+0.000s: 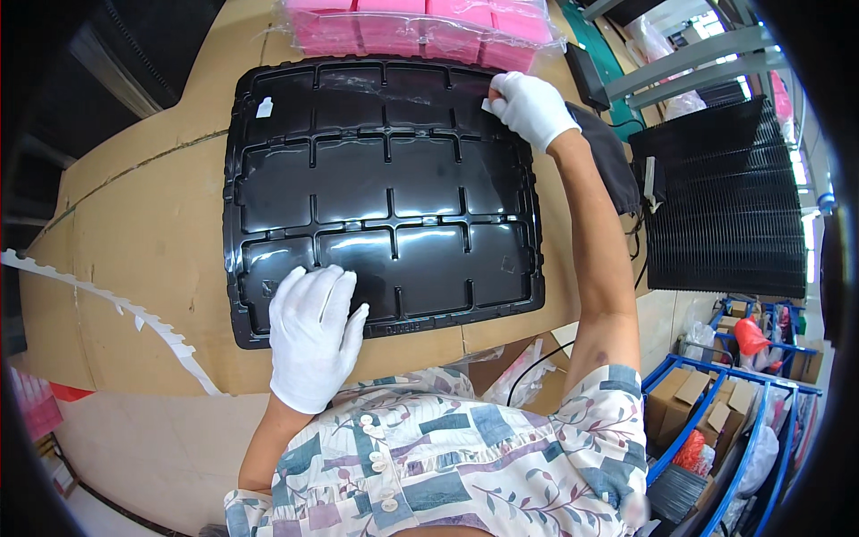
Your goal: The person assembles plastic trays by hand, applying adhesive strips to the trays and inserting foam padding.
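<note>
A large black plastic tray with several shallow compartments lies flat on a cardboard-covered table. My left hand, in a white glove, rests over the tray's near left part with its fingers stretched out, holding nothing. At the far right corner of the tray, my right hand is closed in a pinch, also in a white glove with bare fingertips showing. Between those fingertips is a small white piece, partly hidden. A similar small white piece lies in the far left compartment.
Pink foam blocks in clear plastic stand behind the tray. A white toothed strip lies at the left. A black ribbed stack and a dark cloth-like item are at the right. Blue racks hold cartons.
</note>
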Demonstrator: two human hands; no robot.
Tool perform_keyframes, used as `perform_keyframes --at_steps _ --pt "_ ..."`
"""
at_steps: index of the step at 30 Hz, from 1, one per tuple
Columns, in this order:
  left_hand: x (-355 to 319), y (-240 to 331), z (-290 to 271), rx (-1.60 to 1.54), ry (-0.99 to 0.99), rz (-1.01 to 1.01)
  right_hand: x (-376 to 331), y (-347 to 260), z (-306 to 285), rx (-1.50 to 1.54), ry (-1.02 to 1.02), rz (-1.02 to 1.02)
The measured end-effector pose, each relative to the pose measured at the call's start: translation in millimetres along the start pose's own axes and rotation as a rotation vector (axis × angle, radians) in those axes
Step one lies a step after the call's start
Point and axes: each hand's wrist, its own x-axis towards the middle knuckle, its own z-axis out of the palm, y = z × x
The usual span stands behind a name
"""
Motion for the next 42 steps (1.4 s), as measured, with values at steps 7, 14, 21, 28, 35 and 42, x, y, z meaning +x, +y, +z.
perform_keyframes --at_steps 7,14,21,28,35,42 --pt "3 0 1 -0.002 -0.008 -0.007 -23 12 12 0.557 0.416 0.173" --pt "-2 -4 1 -0.008 -0.015 -0.034 12 -27 -11 1.195 0.045 0.235" --pt "-9 -8 0 -0.167 0.07 0.024 70 -144 -11 0.885 -0.238 -0.018" --pt "-27 -33 -41 -0.038 0.215 -0.2 114 -207 13 0.61 -0.199 -0.224" --pt "-49 -51 -47 -0.089 0.241 -0.517 129 -221 26 0.196 -0.034 -0.398" --pt "-47 -56 -45 -0.125 0.176 -0.53 104 -218 30 0.062 0.203 -0.64"
